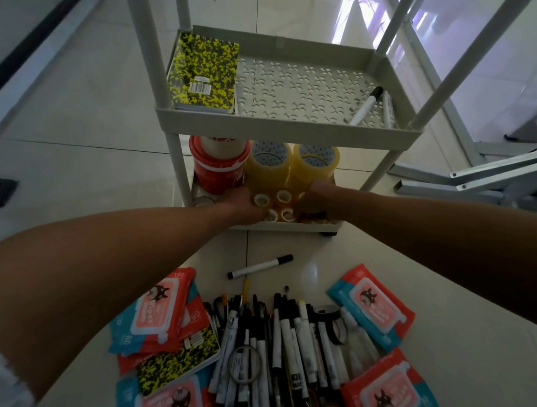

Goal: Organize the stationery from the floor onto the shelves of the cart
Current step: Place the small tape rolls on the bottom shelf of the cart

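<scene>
Both arms reach forward and down to the cart's bottom shelf (291,226). The left hand (243,205) and the right hand (314,200) clasp a bundle of small clear tape rolls (275,205) from either side, fingers curled round it, holding it at the shelf's near edge. Just behind the bundle stand two stacks of wide yellowish packing tape (292,166), with red tape rolls (216,164) to their left.

On the shelf above, a yellow-and-black notebook (204,74) lies at the left and a whiteboard marker (367,106) leans at the right. The cart's posts (176,157) flank the hands.

On the floor (68,136) nearer the person, one marker (260,266) lies alone. Closer still lies a pile of pens and markers (278,347), with wet-wipe packs (370,305) on both sides and a second notebook (184,363) at its left.
</scene>
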Motion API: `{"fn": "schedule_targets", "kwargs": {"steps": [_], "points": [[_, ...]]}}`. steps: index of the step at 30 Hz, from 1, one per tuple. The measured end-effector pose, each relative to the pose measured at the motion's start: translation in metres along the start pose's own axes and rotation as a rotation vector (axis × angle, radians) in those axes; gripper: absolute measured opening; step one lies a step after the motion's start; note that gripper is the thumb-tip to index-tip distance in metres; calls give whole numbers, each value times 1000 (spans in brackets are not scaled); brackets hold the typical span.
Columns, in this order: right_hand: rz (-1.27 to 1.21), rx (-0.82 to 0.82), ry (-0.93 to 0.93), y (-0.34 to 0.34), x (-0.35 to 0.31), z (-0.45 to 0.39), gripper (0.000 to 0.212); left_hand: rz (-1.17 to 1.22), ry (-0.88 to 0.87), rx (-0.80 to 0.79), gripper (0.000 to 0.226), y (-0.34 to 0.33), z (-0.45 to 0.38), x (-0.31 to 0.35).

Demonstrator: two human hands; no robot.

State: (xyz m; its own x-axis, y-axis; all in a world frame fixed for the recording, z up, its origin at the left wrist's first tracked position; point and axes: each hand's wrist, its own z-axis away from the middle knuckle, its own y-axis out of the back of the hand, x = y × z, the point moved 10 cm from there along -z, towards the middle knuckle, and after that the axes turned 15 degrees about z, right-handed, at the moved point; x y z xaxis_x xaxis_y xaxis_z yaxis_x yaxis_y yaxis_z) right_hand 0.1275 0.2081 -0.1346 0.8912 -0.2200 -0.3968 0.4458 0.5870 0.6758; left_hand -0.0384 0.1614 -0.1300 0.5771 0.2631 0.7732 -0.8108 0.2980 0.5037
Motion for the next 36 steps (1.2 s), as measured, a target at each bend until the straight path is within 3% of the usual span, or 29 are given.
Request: {"fn": "schedule_targets", "kwargs": {"steps": [2, 7, 11, 14, 17, 20, 26, 31, 36], "points": [[160, 4, 48, 2, -5, -2, 13, -12, 3, 0, 66, 0, -2, -2], [468, 219, 134, 18, -12, -1, 28, -21, 1, 2, 63, 0, -4, -1], [606, 296, 294, 17, -37, -1, 21, -17, -20, 5, 64, 0, -2, 2], [586, 171, 386, 5, -47, -1, 20, -6, -28, -2, 59, 0, 0, 3], [529, 25, 324, -6, -33, -9, 27, 6, -14, 1, 55, 1, 2, 3], [665, -68, 269, -18, -21, -19, 31, -42, -30, -3, 52, -1, 2, 6], [1048, 7, 362, -13, -26, -11, 47, -77, -6, 17, 51, 1, 0, 3], [1206, -14, 322, -19, -27, -11, 37, -84, 23, 9, 52, 1, 0, 0], [1273, -37, 307, -25, -31, -1, 8, -64, -6, 2, 51, 0, 1, 2]]}}
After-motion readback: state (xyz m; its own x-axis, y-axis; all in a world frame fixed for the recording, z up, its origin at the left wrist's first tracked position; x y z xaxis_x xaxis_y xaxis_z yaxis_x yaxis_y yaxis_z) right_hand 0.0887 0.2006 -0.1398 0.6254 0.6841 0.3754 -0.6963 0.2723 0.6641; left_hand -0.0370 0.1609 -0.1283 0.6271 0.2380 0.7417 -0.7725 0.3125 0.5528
